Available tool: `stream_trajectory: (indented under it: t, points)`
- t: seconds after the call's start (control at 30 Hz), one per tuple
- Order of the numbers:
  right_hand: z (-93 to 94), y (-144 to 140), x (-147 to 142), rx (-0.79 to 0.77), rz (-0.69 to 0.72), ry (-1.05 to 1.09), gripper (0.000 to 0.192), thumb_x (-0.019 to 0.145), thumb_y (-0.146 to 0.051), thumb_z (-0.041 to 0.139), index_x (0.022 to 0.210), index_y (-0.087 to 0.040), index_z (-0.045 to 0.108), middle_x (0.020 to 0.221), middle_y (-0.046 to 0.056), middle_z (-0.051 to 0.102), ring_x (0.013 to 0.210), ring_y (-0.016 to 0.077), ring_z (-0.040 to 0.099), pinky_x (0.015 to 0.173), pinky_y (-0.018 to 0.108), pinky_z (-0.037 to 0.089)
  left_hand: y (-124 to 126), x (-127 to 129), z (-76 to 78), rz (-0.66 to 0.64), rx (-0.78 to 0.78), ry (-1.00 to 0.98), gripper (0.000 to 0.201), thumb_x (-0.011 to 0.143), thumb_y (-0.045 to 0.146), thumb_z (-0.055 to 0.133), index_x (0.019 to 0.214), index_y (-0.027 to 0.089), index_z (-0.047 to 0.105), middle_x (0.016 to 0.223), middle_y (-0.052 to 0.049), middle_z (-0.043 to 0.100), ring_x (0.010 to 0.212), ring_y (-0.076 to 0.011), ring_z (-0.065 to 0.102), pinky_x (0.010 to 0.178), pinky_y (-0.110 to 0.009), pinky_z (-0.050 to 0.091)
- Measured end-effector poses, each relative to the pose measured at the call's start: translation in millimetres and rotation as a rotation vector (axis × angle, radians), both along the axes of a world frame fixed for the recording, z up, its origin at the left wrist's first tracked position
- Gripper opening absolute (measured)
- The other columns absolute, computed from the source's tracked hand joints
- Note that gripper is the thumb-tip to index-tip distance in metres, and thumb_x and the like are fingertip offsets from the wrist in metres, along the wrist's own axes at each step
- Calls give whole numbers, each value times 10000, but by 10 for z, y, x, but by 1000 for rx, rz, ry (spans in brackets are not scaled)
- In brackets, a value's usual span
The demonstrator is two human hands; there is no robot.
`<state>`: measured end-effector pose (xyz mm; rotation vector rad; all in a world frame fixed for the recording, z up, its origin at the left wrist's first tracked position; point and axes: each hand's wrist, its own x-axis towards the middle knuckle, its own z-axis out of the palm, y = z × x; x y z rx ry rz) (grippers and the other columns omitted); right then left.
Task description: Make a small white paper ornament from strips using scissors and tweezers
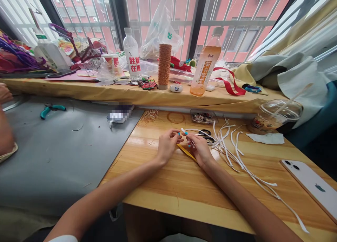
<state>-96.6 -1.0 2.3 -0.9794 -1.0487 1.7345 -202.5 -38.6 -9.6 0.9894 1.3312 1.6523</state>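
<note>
Both my hands meet over the middle of a wooden table (184, 185). My left hand (167, 145) and my right hand (200, 149) together pinch a thin white strip (183, 131) between the fingertips. A yellow strip (185, 152) lies on the table under my right hand. Black-handled scissors (206, 136) rest just beyond my right hand. A bundle of long white strips (237, 154) spreads out to the right of the hands.
A white phone (313, 185) lies at the table's right edge. A plastic cup (279, 113) and clear bead box (202, 116) sit at the back. Bottles (205, 68) and a thread spool (164, 64) stand on the sill. Teal pliers (51, 109) lie on the grey table; another person's arm (5, 129) is at left.
</note>
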Motion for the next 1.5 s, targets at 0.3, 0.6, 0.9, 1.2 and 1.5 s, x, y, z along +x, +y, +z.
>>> stream_trajectory:
  t: [0.3,0.6,0.9,1.2,1.5]
  points:
    - [5,-12,2,-6,8,2,174,518,-290,673,555,-142,590,475,-57,440,448,42,353,412,171,292,9,13,-12,-8,-42,18,174,695,117,506,777,129,660,728,-44,667,617,-121,634,600,-217,520]
    - [-4,-31,-12,6,13,-30,171,547,-286,658,615,-139,604,475,-61,437,427,37,359,404,171,295,20,6,3,5,-104,-29,159,688,114,513,777,108,645,705,-56,663,603,-136,638,578,-230,524]
    - [-13,-28,-6,45,8,-59,200,535,-315,663,623,-146,603,480,-63,440,429,42,369,427,185,328,12,8,-22,-14,-33,57,178,692,114,512,787,135,660,758,-46,666,625,-122,633,620,-225,522]
    - [-42,6,25,119,11,-143,269,559,-378,654,688,-144,628,461,-52,468,404,55,365,384,190,289,9,-3,16,-57,1,2,160,685,115,539,779,144,665,716,-25,655,596,-101,616,630,-221,520]
    - [-86,59,40,322,15,-116,291,590,-372,663,783,-177,566,641,-26,551,527,89,485,486,222,429,36,-48,22,-148,-33,-215,100,647,109,573,731,103,627,646,-20,635,569,-103,607,612,-231,512]
